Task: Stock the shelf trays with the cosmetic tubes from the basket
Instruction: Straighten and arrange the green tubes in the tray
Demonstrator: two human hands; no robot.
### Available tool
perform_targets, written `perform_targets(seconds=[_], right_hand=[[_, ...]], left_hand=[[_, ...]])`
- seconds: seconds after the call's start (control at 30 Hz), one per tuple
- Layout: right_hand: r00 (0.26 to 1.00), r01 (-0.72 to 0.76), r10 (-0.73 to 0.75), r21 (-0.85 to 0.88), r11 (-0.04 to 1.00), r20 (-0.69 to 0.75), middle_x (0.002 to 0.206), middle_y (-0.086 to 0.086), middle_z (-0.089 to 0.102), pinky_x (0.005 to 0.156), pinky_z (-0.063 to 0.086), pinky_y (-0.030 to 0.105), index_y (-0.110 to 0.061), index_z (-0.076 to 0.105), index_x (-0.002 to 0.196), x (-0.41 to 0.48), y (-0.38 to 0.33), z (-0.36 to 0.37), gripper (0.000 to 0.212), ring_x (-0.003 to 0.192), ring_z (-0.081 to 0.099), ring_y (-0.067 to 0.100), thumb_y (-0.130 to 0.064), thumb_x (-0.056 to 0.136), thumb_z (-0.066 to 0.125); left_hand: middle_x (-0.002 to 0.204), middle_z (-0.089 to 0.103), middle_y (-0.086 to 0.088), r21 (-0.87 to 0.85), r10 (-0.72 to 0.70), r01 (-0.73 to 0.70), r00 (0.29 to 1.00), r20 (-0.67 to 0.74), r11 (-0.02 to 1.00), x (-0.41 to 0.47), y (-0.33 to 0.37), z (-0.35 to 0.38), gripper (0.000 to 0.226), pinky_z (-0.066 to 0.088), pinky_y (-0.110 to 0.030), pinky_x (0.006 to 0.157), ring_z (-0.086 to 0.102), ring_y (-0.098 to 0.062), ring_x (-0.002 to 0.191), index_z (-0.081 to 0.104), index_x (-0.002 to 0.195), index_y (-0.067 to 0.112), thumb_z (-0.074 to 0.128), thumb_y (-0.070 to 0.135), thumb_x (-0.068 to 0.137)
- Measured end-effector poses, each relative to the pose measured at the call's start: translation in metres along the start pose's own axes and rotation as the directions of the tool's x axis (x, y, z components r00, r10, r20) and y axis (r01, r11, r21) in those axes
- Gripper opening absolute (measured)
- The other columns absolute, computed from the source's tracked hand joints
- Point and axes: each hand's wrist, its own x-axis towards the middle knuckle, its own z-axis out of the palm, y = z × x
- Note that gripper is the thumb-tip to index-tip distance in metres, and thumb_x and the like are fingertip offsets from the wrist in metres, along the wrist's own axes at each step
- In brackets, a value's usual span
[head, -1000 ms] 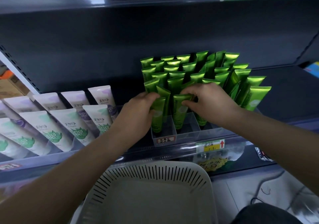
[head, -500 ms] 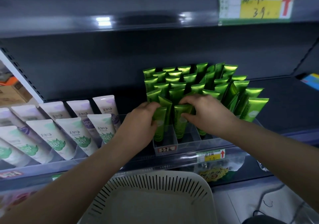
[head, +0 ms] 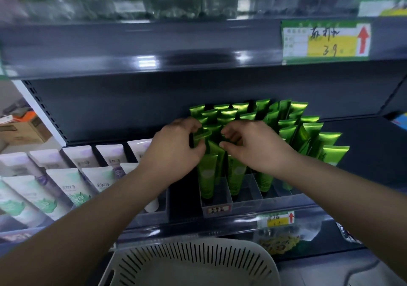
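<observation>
Our left hand [head: 176, 147] grips the flat top of a green tube [head: 201, 134] in the left row. Our right hand [head: 248, 144] curls over the neighbouring tops; we cannot tell whether it holds one. The other green tubes [head: 290, 131] stand packed, caps down, in the clear tray [head: 218, 200] at the front edge of the shelf [head: 363, 153]. White tubes [head: 66, 175] lean to the left. The basket [head: 198, 261] sits below the front edge, and a price tag [head: 326, 41] hangs on the upper shelf [head: 132, 41].
</observation>
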Motion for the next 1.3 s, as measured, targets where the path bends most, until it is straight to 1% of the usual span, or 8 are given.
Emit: perform_targets(seconds=[0.1, 0.23, 0.37, 0.6, 0.73, 0.97, 1.17, 1.3], right_hand=[[0.999, -0.022, 0.021, 0.025, 0.999, 0.033, 0.098, 0.000, 0.069, 0.087, 0.052, 0.034, -0.014, 0.065, 0.109, 0.008, -0.002, 0.002, 0.027, 0.093, 0.064, 0.015, -0.025, 0.085, 0.066], [0.991, -0.025, 0.029, -0.026, 0.999, 0.128, 0.106, 0.001, 0.068, 0.089, 0.051, 0.033, -0.014, 0.066, 0.109, 0.015, -0.003, 0.005, 0.028, 0.097, 0.063, 0.015, -0.025, 0.084, 0.067], [0.989, -0.023, 0.032, -0.063, 0.998, 0.147, 0.105, 0.003, 0.069, 0.087, 0.052, 0.032, -0.015, 0.069, 0.106, 0.018, -0.001, 0.010, 0.023, 0.098, 0.063, 0.016, -0.021, 0.084, 0.066], [0.992, -0.047, 0.055, -0.071, 0.996, 0.112, 0.098, 0.000, 0.071, 0.085, 0.052, 0.028, -0.017, 0.074, 0.095, 0.019, -0.004, 0.011, 0.015, 0.094, 0.064, 0.015, -0.017, 0.086, 0.062], [0.992, -0.071, 0.075, -0.038, 0.997, 0.103, 0.096, 0.000, 0.071, 0.084, 0.052, 0.028, -0.017, 0.074, 0.092, 0.021, -0.006, 0.013, 0.014, 0.092, 0.064, 0.015, -0.016, 0.086, 0.062], [0.992, -0.089, 0.085, 0.038, 0.995, 0.094, 0.090, -0.003, 0.071, 0.077, 0.051, 0.020, -0.019, 0.075, 0.089, 0.026, -0.009, 0.016, 0.011, 0.083, 0.064, 0.011, -0.016, 0.085, 0.066], [0.990, -0.082, 0.076, 0.048, 0.995, 0.115, 0.091, -0.002, 0.072, 0.079, 0.053, 0.023, -0.019, 0.076, 0.089, 0.029, -0.010, 0.019, 0.010, 0.083, 0.065, 0.011, -0.017, 0.084, 0.067], [0.991, -0.083, 0.075, 0.061, 0.995, 0.115, 0.091, -0.003, 0.071, 0.076, 0.052, 0.021, -0.019, 0.075, 0.090, 0.029, -0.010, 0.020, 0.010, 0.082, 0.064, 0.010, -0.017, 0.084, 0.068]], left_hand=[[0.108, 0.066, 0.003, 0.018, -0.063, 0.062, 0.995, 0.072, 0.998, 0.018, -0.010, 0.002, 0.033, 0.049, -0.030, 0.090, 0.062, -0.015, 0.099, 0.060, 0.113, 0.019, 0.063, 0.024, 0.080], [0.103, 0.070, 0.003, 0.042, -0.118, 0.112, 0.973, 0.200, 0.993, 0.033, -0.020, 0.006, 0.024, 0.046, -0.019, 0.085, 0.065, -0.012, 0.097, 0.067, 0.105, 0.018, 0.067, 0.023, 0.081], [0.103, 0.071, 0.000, 0.072, -0.113, 0.098, 0.964, 0.239, 0.993, 0.042, -0.020, 0.007, 0.017, 0.049, -0.024, 0.087, 0.065, -0.015, 0.098, 0.072, 0.096, 0.016, 0.070, 0.020, 0.080], [0.096, 0.072, -0.003, 0.088, -0.103, 0.084, 0.963, 0.249, 0.993, 0.049, -0.022, 0.008, 0.010, 0.044, -0.019, 0.077, 0.066, -0.017, 0.091, 0.074, 0.090, 0.015, 0.068, 0.016, 0.082], [0.090, 0.071, -0.001, 0.078, -0.104, 0.087, 0.964, 0.243, 0.993, 0.050, -0.023, 0.008, 0.009, 0.041, -0.016, 0.073, 0.064, -0.013, 0.083, 0.074, 0.090, 0.017, 0.068, 0.017, 0.082], [0.096, 0.072, -0.001, 0.065, -0.087, 0.073, 0.967, 0.239, 0.995, 0.051, -0.026, 0.010, 0.012, 0.039, -0.015, 0.072, 0.064, -0.011, 0.086, 0.073, 0.093, 0.017, 0.069, 0.018, 0.082], [0.100, 0.071, -0.003, 0.065, -0.071, 0.058, 0.970, 0.232, 0.996, 0.051, -0.028, 0.010, 0.014, 0.041, -0.016, 0.075, 0.066, -0.015, 0.092, 0.073, 0.095, 0.017, 0.068, 0.017, 0.082], [0.100, 0.071, -0.003, 0.071, -0.061, 0.047, 0.973, 0.222, 0.996, 0.050, -0.028, 0.010, 0.013, 0.042, -0.017, 0.076, 0.066, -0.015, 0.092, 0.073, 0.095, 0.017, 0.068, 0.017, 0.083]])
